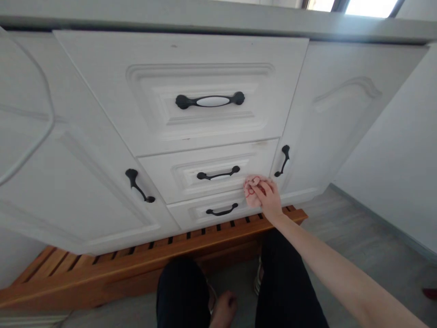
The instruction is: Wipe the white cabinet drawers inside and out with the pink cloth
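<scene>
Right hand [271, 202] pinches a pink cloth [251, 197] against drawers [218, 185]; the grip of the left hand [225, 308] is unclear.

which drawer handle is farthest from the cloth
The top handle; the middle handle and bottom handle sit nearer the pink cloth in the right hand.

Slatted wooden bench [136, 264] on grey floor [358, 228]

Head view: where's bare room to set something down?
Floor: stretch bordered by baseboard, right forearm and a red item at the frame edge. Wooden platform: narrow slatted strip, left end, below the left door. Crowded: around the right hand, holding a pink cloth near the right door handle; also between the knees, by the left hand.
</scene>
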`<act>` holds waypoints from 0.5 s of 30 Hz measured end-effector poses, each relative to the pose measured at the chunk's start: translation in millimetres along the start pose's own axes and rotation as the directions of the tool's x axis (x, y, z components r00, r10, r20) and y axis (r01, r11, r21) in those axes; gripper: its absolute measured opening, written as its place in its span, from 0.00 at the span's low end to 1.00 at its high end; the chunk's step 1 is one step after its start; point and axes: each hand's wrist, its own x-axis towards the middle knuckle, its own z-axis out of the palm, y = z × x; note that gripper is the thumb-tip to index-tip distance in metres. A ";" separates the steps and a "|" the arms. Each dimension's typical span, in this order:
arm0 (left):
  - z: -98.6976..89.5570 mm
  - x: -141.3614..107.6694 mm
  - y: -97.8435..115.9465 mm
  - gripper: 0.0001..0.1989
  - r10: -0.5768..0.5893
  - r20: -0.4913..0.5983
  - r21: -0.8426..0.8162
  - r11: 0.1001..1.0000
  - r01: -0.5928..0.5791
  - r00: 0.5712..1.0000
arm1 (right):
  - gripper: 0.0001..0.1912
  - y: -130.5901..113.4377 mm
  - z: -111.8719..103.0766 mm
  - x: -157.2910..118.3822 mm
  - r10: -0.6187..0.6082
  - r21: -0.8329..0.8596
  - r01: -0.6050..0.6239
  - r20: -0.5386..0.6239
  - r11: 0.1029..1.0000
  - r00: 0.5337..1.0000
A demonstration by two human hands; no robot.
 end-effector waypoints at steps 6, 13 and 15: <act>-79.7 7.2 50.2 0.21 0.317 -0.721 0.098 0.927 -0.362 0.616 | 0.17 -32.8 -13.3 -4.4 0.008 0.071 -0.008 0.005 0.997 1.000; -144.0 24.0 127.8 0.29 0.576 -0.660 0.550 0.808 -0.211 0.483 | 0.15 -186.3 2.7 62.0 -0.450 0.276 0.421 0.049 0.864 0.892; -148.1 34.0 141.0 0.32 0.577 -0.634 0.594 0.790 -0.153 0.516 | 0.18 -224.8 17.8 82.8 -0.526 0.323 0.473 0.097 0.819 0.845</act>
